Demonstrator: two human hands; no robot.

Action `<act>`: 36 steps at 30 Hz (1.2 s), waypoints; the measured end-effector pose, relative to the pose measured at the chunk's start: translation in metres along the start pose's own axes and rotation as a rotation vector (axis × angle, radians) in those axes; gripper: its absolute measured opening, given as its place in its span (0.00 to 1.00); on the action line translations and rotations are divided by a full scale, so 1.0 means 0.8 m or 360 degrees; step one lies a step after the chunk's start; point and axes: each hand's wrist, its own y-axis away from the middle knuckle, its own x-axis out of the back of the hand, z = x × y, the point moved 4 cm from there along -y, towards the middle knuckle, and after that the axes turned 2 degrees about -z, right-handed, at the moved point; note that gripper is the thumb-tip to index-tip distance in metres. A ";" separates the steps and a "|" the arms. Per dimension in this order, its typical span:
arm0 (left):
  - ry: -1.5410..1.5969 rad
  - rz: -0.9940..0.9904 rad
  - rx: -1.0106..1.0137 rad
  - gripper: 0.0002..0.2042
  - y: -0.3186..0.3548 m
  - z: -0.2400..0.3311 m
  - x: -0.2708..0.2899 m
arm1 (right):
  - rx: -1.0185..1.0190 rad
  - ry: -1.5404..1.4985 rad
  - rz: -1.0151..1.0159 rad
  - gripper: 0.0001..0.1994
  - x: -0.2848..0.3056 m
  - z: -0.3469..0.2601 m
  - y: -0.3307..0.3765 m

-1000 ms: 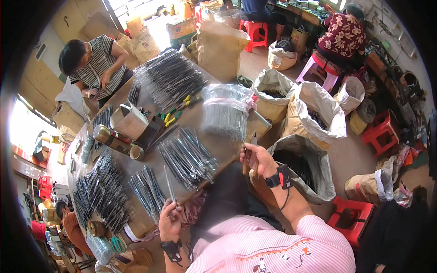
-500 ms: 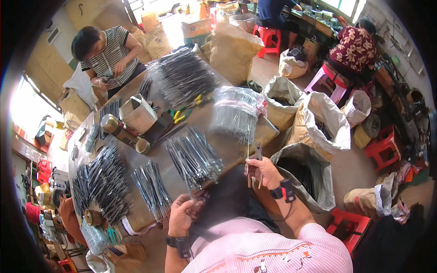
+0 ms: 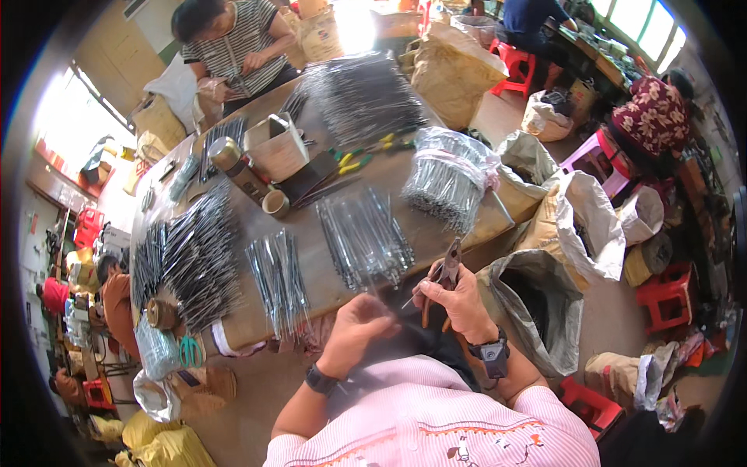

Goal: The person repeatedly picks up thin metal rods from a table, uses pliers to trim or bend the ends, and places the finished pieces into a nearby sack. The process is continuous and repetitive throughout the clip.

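Note:
My right hand [image 3: 461, 302] is closed around pliers [image 3: 449, 266], their metal jaws pointing up and away from me and orange handles below. A thin metal rod [image 3: 410, 300] sticks out to the left from between its thumb and fingers. Close by on the left is my left hand [image 3: 354, 331], palm inward, its fingers smeared by motion; whether they hold anything is unclear. Both hands are above my lap at the table's near edge. Beyond them lie a loose row of thin metal strips [image 3: 364, 237], a smaller row [image 3: 278, 284] and a plastic-wrapped bundle of rods [image 3: 445, 179].
Larger piles of dark strips [image 3: 201, 261] cover the table's left and far sides. A thermos [image 3: 237, 167], a white box [image 3: 276, 148] and yellow-handled pliers [image 3: 354, 163] stand or lie mid-table. Open sacks [image 3: 537, 303] crowd my right, near a red stool [image 3: 589, 409]. A person [image 3: 237, 50] works opposite.
The view has shifted, so the table sits further right. My left hand has come closer to the right one. The rod in my right hand, upright before, now slants down to the left.

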 end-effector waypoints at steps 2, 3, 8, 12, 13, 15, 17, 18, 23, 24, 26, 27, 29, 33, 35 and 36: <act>-0.0078 -0.0022 -0.0083 0.07 -0.004 0.006 -0.007 | 0.0003 0.0060 0.0019 0.09 -0.006 0.001 0.001; -0.0111 -0.0046 -0.0133 0.07 -0.006 0.010 -0.009 | 0.0041 0.0117 0.0022 0.09 -0.009 0.001 0.000; -0.0206 -0.0042 -0.0238 0.06 -0.013 0.017 -0.008 | 0.0067 0.0363 -0.0022 0.08 -0.013 0.010 0.000; -0.0354 -0.0008 -0.0211 0.05 -0.018 0.012 -0.003 | 0.0080 0.0323 -0.0061 0.08 -0.023 0.025 0.003; -0.0314 -0.0016 -0.0206 0.05 -0.018 0.010 -0.001 | 0.0101 0.0323 -0.0061 0.09 -0.025 0.026 0.003; -0.0307 0.0005 -0.0173 0.05 -0.020 0.008 0.005 | 0.0167 0.0314 0.0043 0.09 -0.022 0.023 -0.001; -0.0281 0.0008 -0.0115 0.06 -0.021 0.004 0.009 | 0.0218 0.0294 0.0256 0.10 -0.013 0.017 -0.009; -0.0314 0.0046 -0.0052 0.07 -0.020 0.001 0.012 | 0.0331 0.0267 0.0224 0.14 -0.010 0.009 -0.013; -0.0343 -0.0110 -0.0064 0.11 -0.018 -0.004 -0.006 | 0.0198 0.0088 0.0170 0.11 0.012 0.001 -0.018; -0.0325 -0.0145 -0.0070 0.12 -0.018 -0.004 -0.011 | 0.0170 0.0138 0.0151 0.11 0.014 0.002 -0.017; -0.0375 -0.0233 0.0082 0.12 -0.018 -0.006 -0.020 | -0.0008 0.0218 0.0149 0.12 0.018 0.009 -0.013; -0.0394 -0.0252 0.0153 0.12 -0.018 -0.006 -0.024 | -0.0025 0.0186 0.0100 0.13 0.019 0.009 -0.011; -0.0416 -0.0295 0.0233 0.13 -0.018 -0.006 -0.032 | 0.0006 0.0189 0.0058 0.12 0.021 0.008 -0.010; -0.0313 -0.0415 0.0179 0.13 -0.018 0.001 -0.044 | -0.0059 0.0141 0.0014 0.10 0.023 0.007 -0.009; -0.0253 -0.0416 0.0062 0.12 -0.017 0.004 -0.052 | -0.0028 0.0120 0.0027 0.09 0.022 0.007 -0.011; -0.0104 -0.0376 0.0101 0.10 -0.017 0.004 -0.053 | -0.0047 0.0108 0.0038 0.09 0.021 0.009 -0.012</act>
